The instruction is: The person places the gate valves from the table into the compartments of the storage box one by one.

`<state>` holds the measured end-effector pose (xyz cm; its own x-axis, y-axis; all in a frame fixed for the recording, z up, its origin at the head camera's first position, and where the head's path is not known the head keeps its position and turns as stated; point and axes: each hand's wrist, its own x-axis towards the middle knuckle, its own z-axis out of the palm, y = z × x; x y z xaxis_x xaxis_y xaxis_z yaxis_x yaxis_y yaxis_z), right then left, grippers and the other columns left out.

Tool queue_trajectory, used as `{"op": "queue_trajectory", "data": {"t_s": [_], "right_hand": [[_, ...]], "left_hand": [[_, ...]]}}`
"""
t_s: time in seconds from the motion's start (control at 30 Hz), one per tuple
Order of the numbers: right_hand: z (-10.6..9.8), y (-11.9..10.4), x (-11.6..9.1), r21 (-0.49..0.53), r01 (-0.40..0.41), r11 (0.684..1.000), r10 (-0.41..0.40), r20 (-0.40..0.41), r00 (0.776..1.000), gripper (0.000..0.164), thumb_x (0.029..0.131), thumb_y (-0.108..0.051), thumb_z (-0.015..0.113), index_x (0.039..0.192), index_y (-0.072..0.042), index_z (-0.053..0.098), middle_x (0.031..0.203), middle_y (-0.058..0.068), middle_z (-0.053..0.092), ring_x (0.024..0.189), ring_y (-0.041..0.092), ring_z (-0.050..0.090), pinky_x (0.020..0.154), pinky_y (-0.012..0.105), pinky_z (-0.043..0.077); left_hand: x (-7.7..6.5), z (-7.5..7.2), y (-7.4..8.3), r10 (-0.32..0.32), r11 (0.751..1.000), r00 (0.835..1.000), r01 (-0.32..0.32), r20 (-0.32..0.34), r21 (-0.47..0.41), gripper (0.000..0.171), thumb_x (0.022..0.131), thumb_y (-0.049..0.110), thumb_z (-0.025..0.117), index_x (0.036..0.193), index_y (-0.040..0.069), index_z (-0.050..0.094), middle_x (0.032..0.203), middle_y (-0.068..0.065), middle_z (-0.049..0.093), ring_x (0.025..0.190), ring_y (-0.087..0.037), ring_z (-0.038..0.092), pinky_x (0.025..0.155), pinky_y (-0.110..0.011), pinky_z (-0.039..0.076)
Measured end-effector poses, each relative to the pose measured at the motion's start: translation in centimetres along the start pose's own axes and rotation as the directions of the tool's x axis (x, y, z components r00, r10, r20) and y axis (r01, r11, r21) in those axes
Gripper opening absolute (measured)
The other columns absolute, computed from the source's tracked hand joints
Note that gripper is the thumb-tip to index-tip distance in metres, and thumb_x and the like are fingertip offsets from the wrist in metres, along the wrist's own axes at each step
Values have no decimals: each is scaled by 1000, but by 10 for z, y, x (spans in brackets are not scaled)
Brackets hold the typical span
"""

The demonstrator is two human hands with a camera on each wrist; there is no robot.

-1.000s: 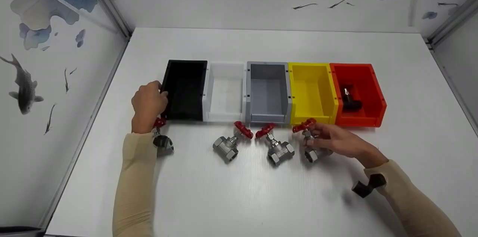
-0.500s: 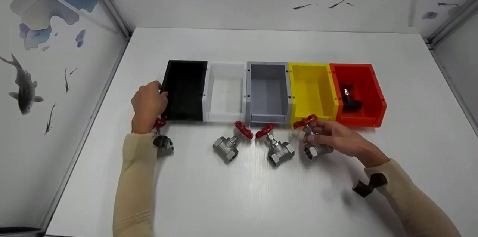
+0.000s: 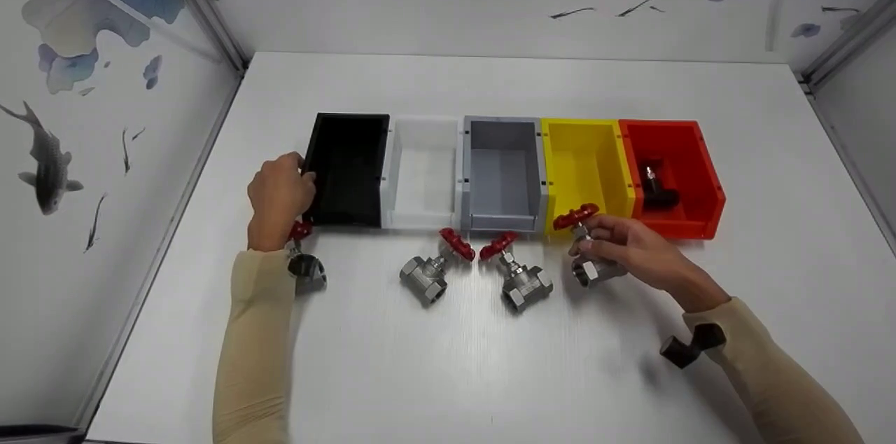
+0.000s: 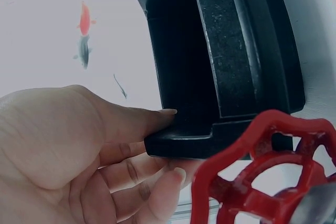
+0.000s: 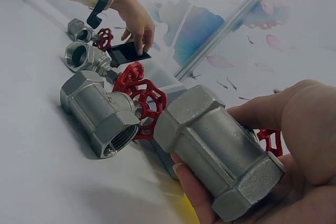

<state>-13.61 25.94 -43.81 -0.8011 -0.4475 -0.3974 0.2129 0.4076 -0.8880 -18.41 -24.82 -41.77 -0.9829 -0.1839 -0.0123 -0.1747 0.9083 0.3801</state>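
Note:
My left hand (image 3: 280, 192) pinches the left wall of the black bin (image 3: 350, 164); in the left wrist view the thumb (image 4: 142, 121) lies inside the rim, fingers outside. My right hand (image 3: 644, 251) holds a steel globe valve (image 5: 215, 150) by its body, the red handwheel (image 3: 575, 216) tilted up and overlapping the yellow bin's front (image 3: 609, 222). Two similar valves, one (image 3: 525, 286) left of the right hand and another (image 3: 424, 277) farther left, lie on the table. One more valve, its red handwheel (image 3: 301, 230) showing, lies beside the left wrist, partly covered.
Between the black and yellow bins stand a white bin (image 3: 423, 220) and a grey bin (image 3: 504, 221). The red bin (image 3: 672, 229) at the right end holds a black-and-metal fitting (image 3: 659, 196). Printed panels (image 3: 448, 3) enclose the white table (image 3: 448, 374).
My right hand has lifted the valve slightly, toward the yellow bin, and its body has turned more sideways. The left hand has stayed at the black bin.

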Motion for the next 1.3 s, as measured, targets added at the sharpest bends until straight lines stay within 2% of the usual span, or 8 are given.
{"op": "queue_trajectory", "data": {"t_s": [0.33,0.53,0.8,1.1,1.3], "right_hand": [[3,-3,5,36,-23,999,25,-59,998,60,96,-36,66,134,5,45,117,16,68,91,22,66,81,33,57],[1,-4,6,51,-16,999,20,-81,997,55,95,-35,67,130,3,48,111,10,69,91,21,66,80,32,57],[0,-8,7,51,-17,999,23,-109,994,53,95,-36,67,129,2,49,111,10,69,92,20,67,81,31,57],[-1,-11,7,3,-48,999,48,-157,986,54,96,-40,64,131,-1,50,115,11,69,97,20,66,84,28,54],[-3,-12,8,-34,-39,999,32,-184,983,52,98,-40,61,131,-1,51,117,11,67,98,21,62,85,28,51]], "left_hand": [[0,0,0,-10,1000,1000,10,-5,0,35,99,15,56,124,-9,61,110,-32,67,92,-47,66,74,-58,52],[0,0,1,-14,1000,1000,14,2,-6,35,99,15,56,124,-9,61,110,-31,67,93,-46,66,75,-57,52],[1,0,1,-15,1000,1000,15,7,-8,35,99,15,56,124,-9,61,111,-31,67,93,-46,66,75,-57,52],[1,1,0,-6,1000,1000,6,3,7,35,99,15,56,123,-9,61,111,-31,67,95,-47,66,75,-58,52],[1,1,0,-9,1000,1000,9,0,8,34,99,15,56,123,-9,61,109,-30,67,93,-45,66,74,-56,52]]}}
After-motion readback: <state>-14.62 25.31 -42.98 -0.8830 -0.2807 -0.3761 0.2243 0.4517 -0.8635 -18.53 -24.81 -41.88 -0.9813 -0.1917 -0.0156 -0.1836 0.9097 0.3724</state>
